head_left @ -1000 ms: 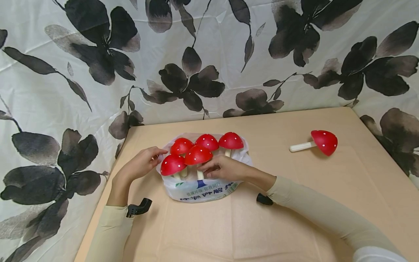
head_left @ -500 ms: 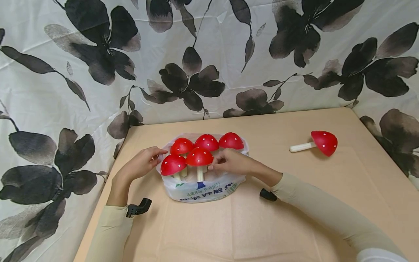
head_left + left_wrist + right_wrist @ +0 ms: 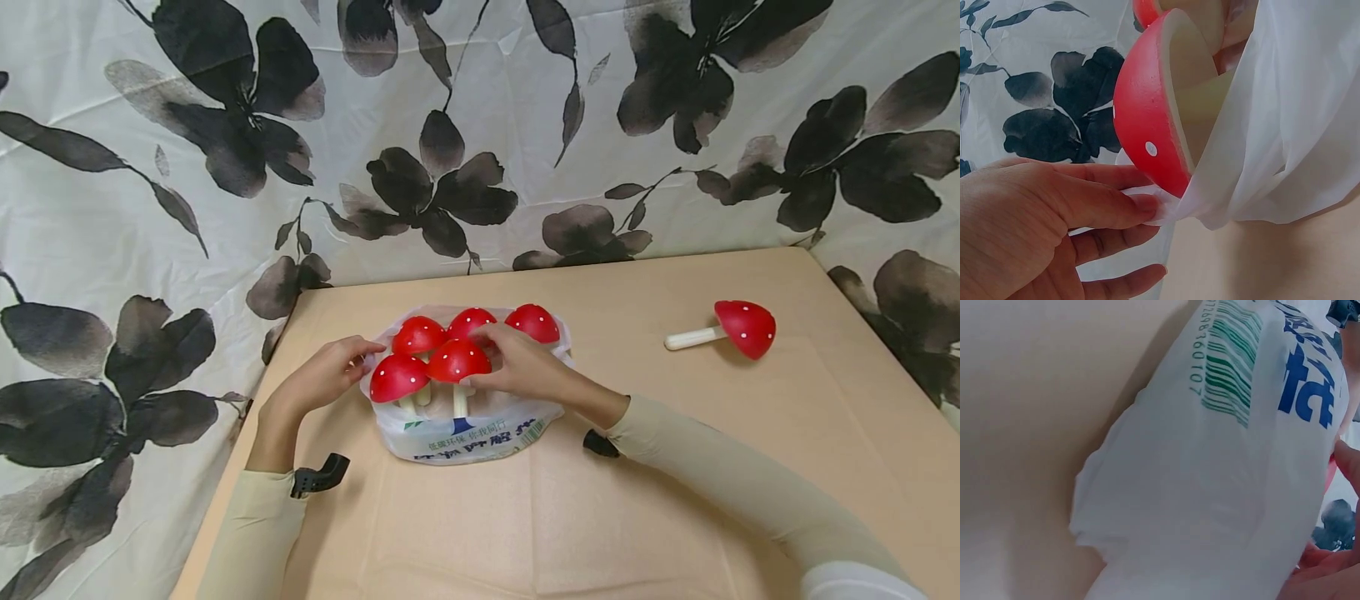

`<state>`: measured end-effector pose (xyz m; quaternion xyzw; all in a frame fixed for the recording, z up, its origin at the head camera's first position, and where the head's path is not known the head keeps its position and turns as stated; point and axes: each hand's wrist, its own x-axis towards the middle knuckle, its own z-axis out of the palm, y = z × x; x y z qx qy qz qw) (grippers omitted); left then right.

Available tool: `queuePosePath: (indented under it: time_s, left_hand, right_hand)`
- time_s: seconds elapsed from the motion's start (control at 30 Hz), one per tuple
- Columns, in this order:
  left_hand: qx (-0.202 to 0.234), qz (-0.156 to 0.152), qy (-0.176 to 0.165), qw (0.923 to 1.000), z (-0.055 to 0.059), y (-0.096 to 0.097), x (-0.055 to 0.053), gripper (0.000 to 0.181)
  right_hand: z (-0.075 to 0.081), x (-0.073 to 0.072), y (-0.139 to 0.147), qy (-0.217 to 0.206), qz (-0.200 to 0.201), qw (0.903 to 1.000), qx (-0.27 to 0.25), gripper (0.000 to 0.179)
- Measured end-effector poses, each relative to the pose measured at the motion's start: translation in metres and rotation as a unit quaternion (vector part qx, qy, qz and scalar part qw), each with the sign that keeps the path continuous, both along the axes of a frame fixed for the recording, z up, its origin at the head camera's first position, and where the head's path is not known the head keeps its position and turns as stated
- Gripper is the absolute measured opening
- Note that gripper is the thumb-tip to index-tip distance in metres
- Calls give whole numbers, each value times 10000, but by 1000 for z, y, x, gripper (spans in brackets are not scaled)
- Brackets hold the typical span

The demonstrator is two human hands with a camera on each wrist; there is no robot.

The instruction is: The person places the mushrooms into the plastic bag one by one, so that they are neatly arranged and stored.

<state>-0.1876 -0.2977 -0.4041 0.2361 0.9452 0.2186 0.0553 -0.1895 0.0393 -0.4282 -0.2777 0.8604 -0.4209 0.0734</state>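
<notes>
A white plastic bag (image 3: 472, 437) stands on the table, filled with several red-capped decorative mushrooms with white dots and pale stems. My left hand (image 3: 330, 371) pinches the bag's left rim between thumb and index finger; in the left wrist view the pinched plastic (image 3: 1169, 209) lies right under a mushroom cap (image 3: 1147, 106). On the bag's other side, my right hand (image 3: 521, 362) has its thumb and fingers curled round the right side of the front mushroom (image 3: 456, 360). In the right wrist view the bag's printed side (image 3: 1229, 456) hides most of that grasp.
One more mushroom (image 3: 742, 327) lies on its side at the table's back right, stem pointing left. The tan table (image 3: 637, 517) meets a white cloth (image 3: 487, 242) with dark flowers along its back and left edges.
My right hand first drew back rightward from the front mushroom's stem, then moved left and up to its cap. My left hand keeps its place at the rim.
</notes>
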Motion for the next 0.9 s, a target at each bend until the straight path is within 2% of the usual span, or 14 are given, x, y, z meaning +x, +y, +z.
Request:
queuePosePath:
  time_s: [0.37,0.53,0.77,0.9]
  left_hand:
    - [-123,36,-97,9999,0,0,-2,37]
    - [-101,-19,-92,9999,1,-1,-4,37]
    - [-113,-55,-49,9999,0,0,-5,36]
    - [-76,-61,-104,9999,-1,1,-5,36]
  right_hand:
    - [-4,-4,-3,228,-86,9988,428,63]
    - [-2,-7,0,295,123,9979,571,65]
    - [0,-12,-1,191,636,9974,274,64]
    - [3,-11,-1,160,625,9963,563,68]
